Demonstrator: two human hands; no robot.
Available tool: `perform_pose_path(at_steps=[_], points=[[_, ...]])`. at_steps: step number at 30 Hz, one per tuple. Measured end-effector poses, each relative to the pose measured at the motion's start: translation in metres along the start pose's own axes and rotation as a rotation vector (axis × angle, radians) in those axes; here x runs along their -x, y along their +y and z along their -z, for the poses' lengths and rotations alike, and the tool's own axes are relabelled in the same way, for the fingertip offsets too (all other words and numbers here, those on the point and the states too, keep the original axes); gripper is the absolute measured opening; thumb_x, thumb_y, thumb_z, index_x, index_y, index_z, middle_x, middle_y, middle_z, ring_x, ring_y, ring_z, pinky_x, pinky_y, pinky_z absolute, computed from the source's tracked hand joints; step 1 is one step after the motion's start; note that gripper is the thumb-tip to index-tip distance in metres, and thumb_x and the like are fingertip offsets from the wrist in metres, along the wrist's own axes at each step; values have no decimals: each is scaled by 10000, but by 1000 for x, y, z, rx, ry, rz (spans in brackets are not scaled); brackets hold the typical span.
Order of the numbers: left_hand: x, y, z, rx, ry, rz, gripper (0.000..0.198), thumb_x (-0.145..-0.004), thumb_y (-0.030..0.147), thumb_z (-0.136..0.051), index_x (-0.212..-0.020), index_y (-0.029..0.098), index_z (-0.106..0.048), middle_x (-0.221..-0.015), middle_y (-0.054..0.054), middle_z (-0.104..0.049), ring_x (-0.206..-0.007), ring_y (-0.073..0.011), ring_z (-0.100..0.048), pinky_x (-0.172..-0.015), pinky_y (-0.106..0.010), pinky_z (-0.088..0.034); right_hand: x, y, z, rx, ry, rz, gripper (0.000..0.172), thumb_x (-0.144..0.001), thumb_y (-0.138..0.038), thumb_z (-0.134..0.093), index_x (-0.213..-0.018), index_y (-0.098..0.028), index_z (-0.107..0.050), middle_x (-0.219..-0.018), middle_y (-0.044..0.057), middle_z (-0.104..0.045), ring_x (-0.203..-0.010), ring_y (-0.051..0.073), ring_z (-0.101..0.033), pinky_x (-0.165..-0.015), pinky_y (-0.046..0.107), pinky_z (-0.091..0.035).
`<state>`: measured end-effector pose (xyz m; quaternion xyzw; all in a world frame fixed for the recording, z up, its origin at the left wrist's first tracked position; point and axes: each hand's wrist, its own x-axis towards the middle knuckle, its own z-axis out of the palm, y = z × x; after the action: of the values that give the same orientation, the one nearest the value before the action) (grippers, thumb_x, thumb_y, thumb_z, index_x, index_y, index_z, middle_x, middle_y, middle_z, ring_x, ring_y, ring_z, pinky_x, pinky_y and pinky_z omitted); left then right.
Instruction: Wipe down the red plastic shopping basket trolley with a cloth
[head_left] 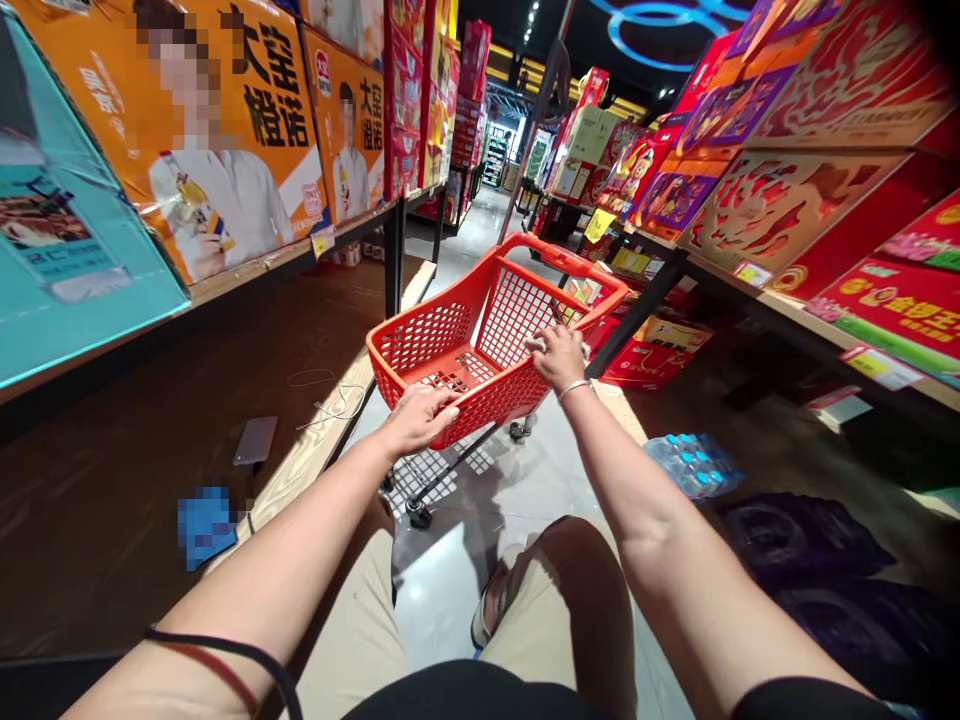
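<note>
A red plastic shopping cart [450,340] on small wheels stands in the store aisle in front of me, its mesh basket empty. My left hand [417,416] grips the near rim of the basket with curled fingers. On the rim's right side, at the handle end, my right hand [558,356] is closed over something white; a silver bangle circles that wrist. My knees in beige trousers show below.
Shelves [247,275] at left carry large orange and teal boxes. Racks of red gift boxes [787,200] line the right. A pack of water bottles [694,463] and dark bags [810,540] lie on the low right ledge. A glossy floor aisle [480,230] runs ahead.
</note>
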<state>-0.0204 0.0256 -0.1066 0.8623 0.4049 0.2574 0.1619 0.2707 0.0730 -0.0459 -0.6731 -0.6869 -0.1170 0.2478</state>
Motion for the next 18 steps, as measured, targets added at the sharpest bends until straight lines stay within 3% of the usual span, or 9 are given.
perform_pose_path(at_steps=[4,7,9,14,16,18], points=[[1,-1,-5,-32,40,-11,377,-945,445,-458,-1161,235,-683,-1018,-55,-745,-999,-255,-659,-968,-422,-446,55,-55,-10,-81,-41,251,258,-898,-289,-587,-1118,-247,-717,-1183,76,-652,-1100,277,-451,-968,400,-403],[2,-2,-5,-49,63,-22,370,-960,415,-428,-1178,245,-675,-1056,-53,-748,-1016,-255,-656,-977,-425,-441,66,-68,-7,-81,-94,401,279,-899,-301,-606,-1160,-269,-701,-1228,60,-645,-1144,275,-440,-964,382,-407],[3,-3,-5,-45,60,-23,371,-971,408,-412,-1172,251,-681,-1076,-50,-749,-1031,-253,-653,-985,-423,-442,49,-53,0,-21,-117,357,249,-914,-310,-587,-1123,-262,-712,-1210,67,-651,-1144,281,-441,-952,389,-409],[5,-8,-4,-12,57,-33,383,-966,428,-426,-1167,248,-697,-1073,-53,-755,-1023,-250,-654,-986,-424,-450,-11,12,19,114,-55,23,297,-895,-274,-552,-1131,-204,-717,-1258,116,-625,-1161,315,-438,-933,433,-402],[5,-13,-2,6,58,-38,388,-962,433,-427,-1161,244,-701,-1071,-54,-755,-1021,-248,-654,-991,-424,-448,-13,21,20,119,-40,10,313,-887,-265,-549,-1145,-199,-713,-1246,121,-623,-1150,315,-442,-925,434,-400],[4,-20,2,15,47,-40,394,-958,438,-423,-1157,245,-703,-1064,-53,-752,-1019,-246,-647,-995,-423,-449,0,13,16,110,-45,39,289,-887,-280,-559,-1118,-214,-719,-1206,110,-630,-1134,312,-438,-904,417,-403]])
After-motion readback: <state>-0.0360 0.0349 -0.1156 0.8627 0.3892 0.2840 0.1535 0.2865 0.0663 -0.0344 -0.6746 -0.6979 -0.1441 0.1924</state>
